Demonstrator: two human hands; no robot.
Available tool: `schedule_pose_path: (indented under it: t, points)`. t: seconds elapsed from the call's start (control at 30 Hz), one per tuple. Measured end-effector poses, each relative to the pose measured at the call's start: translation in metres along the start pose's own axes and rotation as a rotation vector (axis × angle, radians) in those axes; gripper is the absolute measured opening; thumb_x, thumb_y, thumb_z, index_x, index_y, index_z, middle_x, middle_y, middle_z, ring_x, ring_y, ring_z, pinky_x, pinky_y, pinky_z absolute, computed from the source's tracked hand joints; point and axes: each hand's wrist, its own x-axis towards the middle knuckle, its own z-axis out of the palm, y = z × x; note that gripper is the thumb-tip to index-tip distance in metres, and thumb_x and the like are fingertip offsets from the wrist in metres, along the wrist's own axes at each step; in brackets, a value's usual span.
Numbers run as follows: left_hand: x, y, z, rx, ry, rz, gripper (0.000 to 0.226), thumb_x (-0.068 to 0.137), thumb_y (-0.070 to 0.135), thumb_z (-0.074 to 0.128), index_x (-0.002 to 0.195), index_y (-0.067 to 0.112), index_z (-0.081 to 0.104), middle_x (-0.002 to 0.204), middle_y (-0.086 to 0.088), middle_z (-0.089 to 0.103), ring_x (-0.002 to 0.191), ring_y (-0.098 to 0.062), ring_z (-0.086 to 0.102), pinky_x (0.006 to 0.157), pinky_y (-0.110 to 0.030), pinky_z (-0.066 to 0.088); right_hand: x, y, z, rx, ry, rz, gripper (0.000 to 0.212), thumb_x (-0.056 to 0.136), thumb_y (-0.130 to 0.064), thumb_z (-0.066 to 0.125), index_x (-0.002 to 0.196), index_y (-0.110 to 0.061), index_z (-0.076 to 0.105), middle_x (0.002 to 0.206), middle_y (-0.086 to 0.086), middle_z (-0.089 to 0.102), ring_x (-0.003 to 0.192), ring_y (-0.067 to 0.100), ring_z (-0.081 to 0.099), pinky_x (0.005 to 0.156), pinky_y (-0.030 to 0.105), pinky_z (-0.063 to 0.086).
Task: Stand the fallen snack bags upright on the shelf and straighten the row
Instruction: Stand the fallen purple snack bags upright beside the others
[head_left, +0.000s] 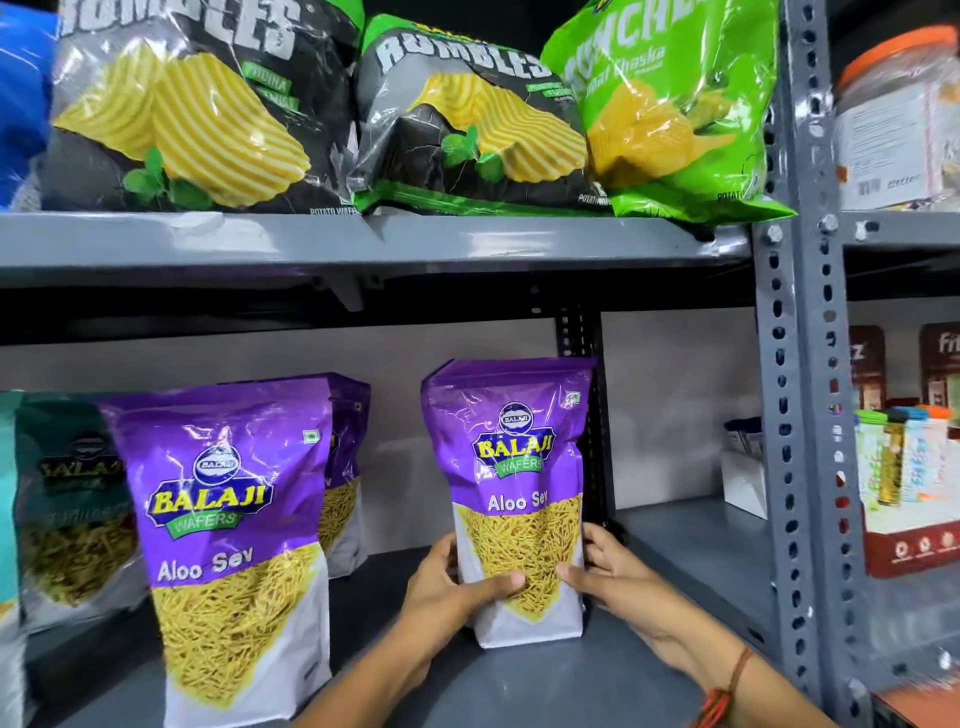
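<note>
Head view, reading from the left: a teal bag (72, 499) stands at the shelf's left end, partly hidden behind a purple bag (234, 545) that stands upright near the front edge. Behind it, a second purple bag (345, 467) peeks out, also upright as far as can be seen. Next comes a bare stretch of the grey shelf (519, 686), then the bag in hand (514, 499) — purple like the others, standing on its base with its top leaning slightly toward the dark post at the back.

The left hand (452, 587) wraps the bag's lower left side, thumb across the front and fingers curled behind. The right hand (608, 571) does the same on the lower right edge, so both hands are closed on the bag low down, near its white bottom panel.

My guess is this bag is light and its film is glossy and slick, with loose, brittle contents that settle toward the base. That low weight should help it stand. Holding it at the lower sides, as now, seems best — squeezing the front would likely crush the snack, and pinching the thin top seal would let the body swing. Sliding it leftward on its base toward the other purple bags should close the gap and even the row.
</note>
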Motion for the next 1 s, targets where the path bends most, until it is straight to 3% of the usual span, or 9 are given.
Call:
schedule_pose_path:
  t: [0.1, 0.17, 0.3, 0.5, 0.63, 0.73, 0.83, 0.93, 1.0]
  points:
    - [-0.003, 0.0, -0.005, 0.052, -0.012, -0.024, 0.082, 0.041, 0.033, 0.098, 0.114, 0.023, 0.063, 0.101, 0.013, 0.08, 0.094, -0.006, 0.076, 0.072, -0.018, 0.058, 0.003, 0.0, -0.001, 0.047, -0.048, 0.06, 0.065, 0.074, 0.0, 0.078, 0.129, -0.018, 0.049, 0.124, 0.007, 0.071, 0.115, 0.02, 0.067, 0.099, 0.03, 0.054]
    - [-0.004, -0.003, -0.007, 0.087, -0.062, -0.057, 0.081, 0.043, 0.029, 0.099, 0.114, 0.024, 0.061, 0.1, 0.017, 0.08, 0.091, -0.002, 0.076, 0.069, -0.013, 0.057, 0.006, 0.001, -0.001, 0.075, -0.082, 0.093, 0.073, 0.066, 0.002, 0.082, 0.13, -0.01, 0.05, 0.124, 0.011, 0.071, 0.118, 0.026, 0.065, 0.106, 0.042, 0.05]
    - [-0.007, -0.004, -0.006, 0.124, -0.06, -0.082, 0.078, 0.043, 0.028, 0.099, 0.112, 0.024, 0.062, 0.099, 0.018, 0.08, 0.088, 0.001, 0.075, 0.067, -0.011, 0.056, 0.014, 0.002, 0.0, 0.074, -0.132, 0.115, 0.07, 0.068, 0.009, 0.08, 0.13, 0.001, 0.05, 0.127, 0.021, 0.067, 0.123, 0.036, 0.06, 0.113, 0.054, 0.039]
    - [-0.017, -0.004, -0.002, 0.161, -0.011, -0.058, 0.077, 0.037, 0.036, 0.099, 0.106, 0.029, 0.065, 0.099, 0.019, 0.079, 0.09, 0.0, 0.075, 0.072, -0.015, 0.057, 0.007, -0.001, -0.006, 0.065, -0.203, 0.091, 0.073, 0.063, 0.001, 0.084, 0.129, -0.006, 0.053, 0.124, 0.014, 0.07, 0.119, 0.03, 0.064, 0.109, 0.045, 0.045]
    - [-0.028, -0.003, 0.005, 0.18, 0.03, -0.057, 0.078, 0.036, 0.039, 0.098, 0.105, 0.032, 0.065, 0.103, 0.017, 0.079, 0.095, -0.002, 0.074, 0.087, -0.028, 0.06, -0.001, -0.001, -0.012, 0.052, -0.257, 0.079, 0.071, 0.066, 0.001, 0.083, 0.129, -0.009, 0.053, 0.126, 0.013, 0.07, 0.12, 0.028, 0.063, 0.107, 0.041, 0.047]
    - [-0.034, 0.001, 0.01, 0.201, 0.044, -0.071, 0.079, 0.037, 0.041, 0.097, 0.108, 0.032, 0.064, 0.106, 0.016, 0.078, 0.098, -0.003, 0.073, 0.093, -0.033, 0.058, -0.005, 0.0, -0.014, 0.03, -0.242, 0.084, 0.081, 0.062, -0.002, 0.088, 0.133, -0.011, 0.05, 0.123, 0.007, 0.072, 0.117, 0.022, 0.066, 0.098, 0.03, 0.055]
    - [-0.042, 0.011, 0.018, 0.184, 0.079, -0.055, 0.096, 0.035, 0.049, 0.096, 0.121, 0.027, 0.06, 0.112, 0.017, 0.075, 0.102, -0.002, 0.071, 0.096, -0.033, 0.057, -0.009, -0.011, -0.011, -0.03, -0.165, 0.014, 0.108, 0.053, -0.018, 0.094, 0.142, -0.021, 0.034, 0.128, -0.005, 0.069, 0.117, 0.007, 0.064, 0.097, 0.027, 0.05]
    - [-0.052, 0.034, 0.019, 0.236, 0.294, 0.119, 0.116, 0.035, 0.068, 0.086, 0.137, 0.026, 0.051, 0.129, 0.02, 0.062, 0.119, 0.001, 0.059, 0.107, -0.03, 0.047, -0.013, -0.046, 0.006, -0.153, 0.142, -0.274, 0.119, 0.044, -0.046, 0.094, 0.142, -0.04, 0.026, 0.144, -0.016, 0.045, 0.119, -0.022, 0.047, 0.1, 0.011, 0.04]
    - [-0.065, 0.052, 0.009, 0.245, 0.412, 0.304, 0.11, 0.044, 0.073, 0.081, 0.14, 0.031, 0.049, 0.138, 0.021, 0.056, 0.128, 0.005, 0.052, 0.109, -0.025, 0.041, -0.019, -0.073, 0.027, -0.341, 0.381, -0.498, 0.115, 0.048, -0.06, 0.086, 0.145, -0.041, 0.026, 0.15, -0.015, 0.037, 0.135, -0.009, 0.038, 0.109, 0.022, 0.033]
